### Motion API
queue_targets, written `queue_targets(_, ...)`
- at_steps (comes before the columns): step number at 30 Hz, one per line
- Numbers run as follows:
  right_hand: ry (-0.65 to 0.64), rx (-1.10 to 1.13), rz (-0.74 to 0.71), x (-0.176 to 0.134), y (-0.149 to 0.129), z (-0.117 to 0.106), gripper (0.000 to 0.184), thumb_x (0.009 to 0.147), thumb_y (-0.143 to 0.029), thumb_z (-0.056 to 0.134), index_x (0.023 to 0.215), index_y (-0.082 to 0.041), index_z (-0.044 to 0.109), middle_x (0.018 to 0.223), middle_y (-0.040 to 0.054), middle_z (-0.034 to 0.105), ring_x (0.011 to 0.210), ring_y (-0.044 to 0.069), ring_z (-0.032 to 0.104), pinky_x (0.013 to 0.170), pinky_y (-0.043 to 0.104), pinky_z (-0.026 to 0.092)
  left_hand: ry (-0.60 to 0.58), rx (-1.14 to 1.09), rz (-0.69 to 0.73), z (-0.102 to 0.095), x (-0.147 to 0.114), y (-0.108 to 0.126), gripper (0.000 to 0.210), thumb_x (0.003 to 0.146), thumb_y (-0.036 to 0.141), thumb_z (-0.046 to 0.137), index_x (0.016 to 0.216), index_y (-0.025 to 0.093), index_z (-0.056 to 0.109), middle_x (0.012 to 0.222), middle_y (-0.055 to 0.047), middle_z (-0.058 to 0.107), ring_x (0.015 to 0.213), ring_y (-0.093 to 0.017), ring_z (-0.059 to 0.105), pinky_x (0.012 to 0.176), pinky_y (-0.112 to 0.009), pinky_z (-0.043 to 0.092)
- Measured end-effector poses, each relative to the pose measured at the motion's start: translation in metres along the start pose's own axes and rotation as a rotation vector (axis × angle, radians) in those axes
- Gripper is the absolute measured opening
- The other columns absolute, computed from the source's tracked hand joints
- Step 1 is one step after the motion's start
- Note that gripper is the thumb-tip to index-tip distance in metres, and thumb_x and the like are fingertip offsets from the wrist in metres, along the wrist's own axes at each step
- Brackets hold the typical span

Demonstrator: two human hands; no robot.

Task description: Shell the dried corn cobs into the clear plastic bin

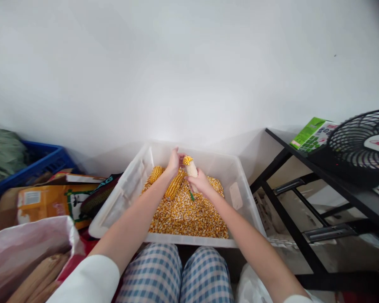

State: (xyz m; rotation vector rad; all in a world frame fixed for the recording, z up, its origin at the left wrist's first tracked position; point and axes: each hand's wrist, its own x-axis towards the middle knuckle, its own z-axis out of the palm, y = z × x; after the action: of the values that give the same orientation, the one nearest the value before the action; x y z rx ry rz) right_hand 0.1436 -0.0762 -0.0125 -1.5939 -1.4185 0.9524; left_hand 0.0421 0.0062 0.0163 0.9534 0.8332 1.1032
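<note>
My right hand is closed around a mostly bare corn cob, which tilts up with yellow kernels left only at its top end. Just left of that end is my left hand, fingers apart and reaching toward the kernels; whether they touch is hard to see. Both hands are over a translucent plastic bin holding a heap of loose corn kernels. Unshelled ears of corn lie on the heap at the left. A small green object shows below my right hand, its kind unclear.
A white wall rises behind the bin. To the right, a black stand carries a fan and a green box. At left are a blue crate, an orange package and an open sack.
</note>
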Motion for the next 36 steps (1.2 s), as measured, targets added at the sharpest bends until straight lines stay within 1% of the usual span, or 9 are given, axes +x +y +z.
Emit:
queue_targets(3,0.156,-0.278,-0.037,0.001,-0.001,0.003,0.032,0.068,-0.034,0.056,0.094,-0.016,0.05,0.08,0.006,0.062,0.07,0.018,0.06,0.06,0.026,0.044,0.11,0.197,0.192,0.005,-0.004,-0.006,0.042,0.074,0.05,0.046,0.052,0.016,0.056,0.046,-0.003,0.049,0.05,-0.015,0.047,0.048,-0.023,0.031)
queue_targets(6,0.142,-0.42,-0.08,-0.002,-0.003,0.009,0.028,0.07,-0.03,0.052,0.094,-0.016,0.053,0.084,0.0088,0.064,0.077,0.02,0.06,0.062,0.026,0.042,0.199,0.451,0.415,0.009,-0.006,-0.014,0.035,0.066,0.043,0.06,0.044,0.017,0.053,0.04,-0.002,0.043,0.053,-0.016,0.047,0.051,-0.023,0.029)
queue_targets(13,0.073,-0.576,-0.156,-0.007,-0.012,0.004,0.03,0.07,-0.025,0.05,0.098,-0.015,0.053,0.087,0.0105,0.065,0.078,0.022,0.061,0.062,0.025,0.04,0.267,0.609,0.309,0.007,0.005,-0.017,0.047,0.078,0.046,0.043,0.041,0.018,0.051,0.038,-0.004,0.044,0.045,-0.016,0.047,0.049,-0.025,0.031)
queue_targets(17,0.083,-0.614,-0.194,-0.009,-0.009,-0.005,0.029,0.071,-0.024,0.048,0.098,-0.015,0.052,0.085,0.0108,0.064,0.076,0.023,0.06,0.061,0.026,0.04,0.199,0.416,0.25,0.007,0.003,-0.013,0.044,0.077,0.045,0.044,0.044,0.017,0.052,0.038,-0.003,0.045,0.039,-0.013,0.043,0.044,-0.025,0.03)
queue_targets(21,0.118,-0.639,-0.245,-0.009,-0.005,-0.005,0.033,0.077,-0.028,0.044,0.107,-0.016,0.047,0.086,0.0096,0.063,0.077,0.023,0.06,0.064,0.028,0.041,0.001,-0.132,-0.085,0.008,-0.003,-0.005,0.043,0.078,0.044,0.036,0.048,0.016,0.049,0.045,-0.005,0.051,0.041,-0.014,0.047,0.045,-0.026,0.038)
queue_targets(23,0.154,-0.649,-0.265,-0.009,-0.005,-0.001,0.038,0.079,-0.029,0.043,0.114,-0.016,0.041,0.09,0.01,0.062,0.079,0.023,0.059,0.067,0.029,0.042,0.006,-0.378,-0.214,0.009,-0.006,-0.003,0.04,0.077,0.043,0.034,0.05,0.017,0.049,0.047,-0.006,0.053,0.046,-0.016,0.051,0.048,-0.029,0.042)
queue_targets(25,0.198,-0.679,-0.29,-0.01,-0.006,0.004,0.041,0.08,-0.027,0.043,0.119,-0.015,0.037,0.095,0.0117,0.06,0.082,0.022,0.058,0.07,0.03,0.042,0.094,-0.526,-0.257,0.01,-0.007,-0.002,0.035,0.076,0.041,0.036,0.055,0.017,0.049,0.048,-0.006,0.053,0.048,-0.016,0.053,0.051,-0.03,0.045)
queue_targets(31,0.26,-0.86,-0.255,-0.009,-0.011,0.007,0.034,0.078,-0.02,0.045,0.113,-0.019,0.044,0.094,0.0125,0.059,0.081,0.022,0.056,0.072,0.03,0.04,0.198,-0.602,-0.297,0.01,-0.005,0.005,0.03,0.078,0.035,0.033,0.057,0.017,0.045,0.044,-0.004,0.048,0.044,-0.015,0.05,0.051,-0.03,0.046)
queue_targets(36,0.195,-0.547,-0.253,-0.006,-0.007,0.009,0.039,0.074,-0.021,0.046,0.113,-0.016,0.043,0.082,0.0093,0.062,0.074,0.023,0.058,0.067,0.031,0.041,0.208,-0.457,-0.019,0.02,-0.011,0.007,0.04,0.083,0.04,0.032,0.051,0.017,0.04,0.041,0.0,0.044,0.037,-0.01,0.046,0.047,-0.024,0.041)
